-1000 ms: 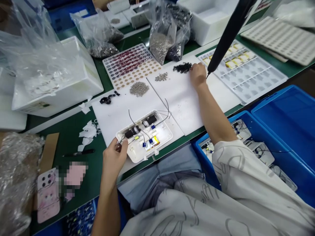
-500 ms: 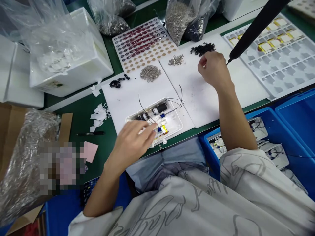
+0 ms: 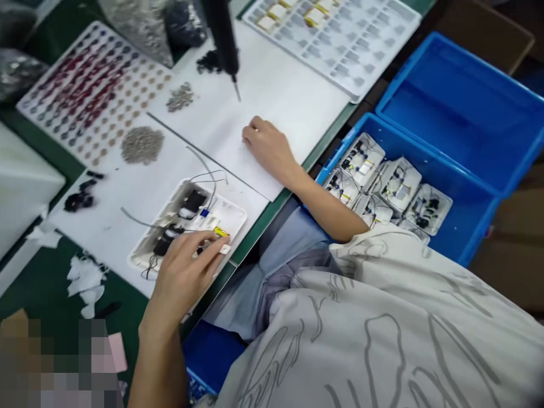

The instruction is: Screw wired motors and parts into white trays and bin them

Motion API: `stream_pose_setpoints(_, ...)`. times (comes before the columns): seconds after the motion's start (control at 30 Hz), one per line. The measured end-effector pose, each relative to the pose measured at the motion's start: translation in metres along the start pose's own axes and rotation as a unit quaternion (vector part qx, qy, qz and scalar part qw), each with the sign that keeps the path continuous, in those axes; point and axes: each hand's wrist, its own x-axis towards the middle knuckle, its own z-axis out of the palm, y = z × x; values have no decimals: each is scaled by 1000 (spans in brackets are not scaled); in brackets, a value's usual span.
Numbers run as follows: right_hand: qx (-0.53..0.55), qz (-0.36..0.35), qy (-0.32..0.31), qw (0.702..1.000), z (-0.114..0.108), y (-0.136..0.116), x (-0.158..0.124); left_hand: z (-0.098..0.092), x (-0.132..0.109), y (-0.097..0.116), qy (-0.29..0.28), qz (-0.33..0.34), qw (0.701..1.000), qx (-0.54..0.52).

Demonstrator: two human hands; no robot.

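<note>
A white plastic casing (image 3: 232,212) lies tilted on the white work sheet, with black motor-like parts (image 3: 193,201), a small blue connector (image 3: 204,213), thin wires and a yellow-wrapped part (image 3: 221,232) inside. My left hand (image 3: 182,266) is closed at the casing's near side, thumb and fingers by the yellow part and a small white tab. It covers part of the interior. My right hand (image 3: 270,148) rests over the sheet to the right, fingers curled together; anything between them is too small to make out. Above it hangs a black electric screwdriver (image 3: 225,45), bit pointing down.
Small metal parts lie in piles, a larger one (image 3: 142,145) and a smaller one (image 3: 180,97), near black rings (image 3: 209,62). A blister tray (image 3: 352,68) stands at the back. At right, an open blue bin (image 3: 459,226) holds several filled casings. White scraps (image 3: 86,277) lie at left.
The view has swung to the right. My right hand has come back from the pile of black rings toward me, nearer the casing. My left hand stays at the casing.
</note>
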Motion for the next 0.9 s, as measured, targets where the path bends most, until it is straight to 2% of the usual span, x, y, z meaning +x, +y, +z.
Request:
stream_pose_setpoints(0.13, 48, 9, 31, 998, 1, 0, 0, 9, 9, -3, 90, -52, 992, -66)
stream_pose_setpoints(0.27, 151, -12, 48, 987, -14, -12, -28, 18, 19, -5, 116, -87, 986, -82)
stream_pose_setpoints(0.37, 216, -150, 38, 964, -19, -34, -69, 23, 22, -11, 140, -92, 982, -86)
stream_pose_setpoints(0.43, 211, -242, 17, 947, -16, -48, -94, 26, 22, -15, 155, -81, 981, -80)
stream_pose_setpoints(0.5, 188, -277, -9, 942, -9, -58, -111, 28, 21, -18, 160, -71, 981, -79)
stream_pose_setpoints(0.6, 187, -265, -26, 945, -1, -63, -118, 30, 20, -20, 153, -70, 981, -96)
stream_pose_setpoints(0.63, 195, -260, -19, 945, 1, -64, -117, 30, 21, -20, 150, -72, 981, -102)
stream_pose_setpoints(0.77, 247, -258, 42, 933, 3, -63, -119, 32, 23, -14, 211, -79, 967, -116)
stream_pose_setpoints(0.9, 326, -253, 74, 908, -3, -58, -123, 31, 25, -6, 186, -104, 968, -129)
